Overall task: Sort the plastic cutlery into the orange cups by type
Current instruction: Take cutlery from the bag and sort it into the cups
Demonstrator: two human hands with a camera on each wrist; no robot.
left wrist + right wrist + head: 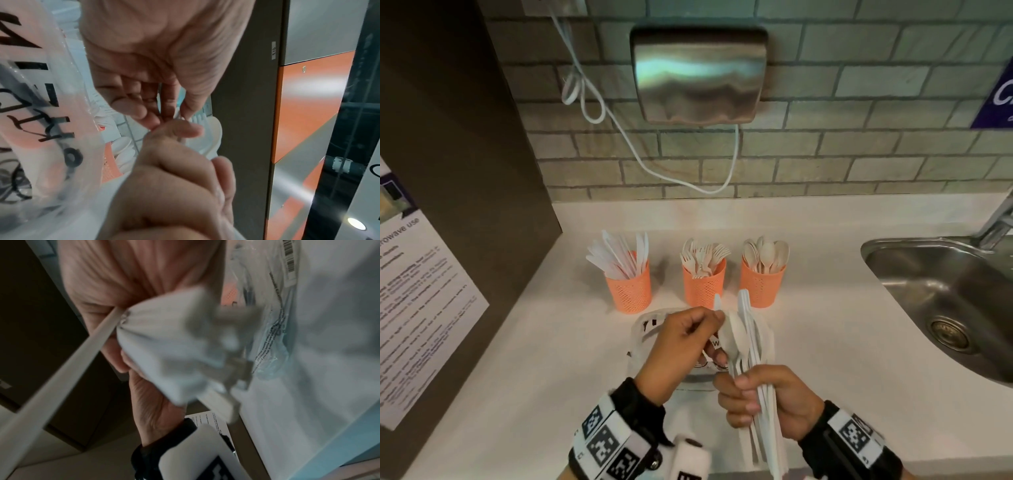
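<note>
Gripping a bundle of white plastic cutlery (751,377) by the handles, the right hand (767,401) is curled tight around it, spoon bowls and knife tips fanning up above the fist. Just left of it, the left hand (681,346) pinches one piece at the top of the bundle between thumb and fingertips. Under both hands lies a clear printed plastic bag (650,325). Beyond the hands stand three orange cups: the knife cup (630,291), fork cup (703,286), and spoon cup (762,284), on the white counter (534,359). Far right sits a steel sink (945,301).

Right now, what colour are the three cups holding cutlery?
Orange, with a perforated mesh pattern; the cups show best in the head view.
</note>
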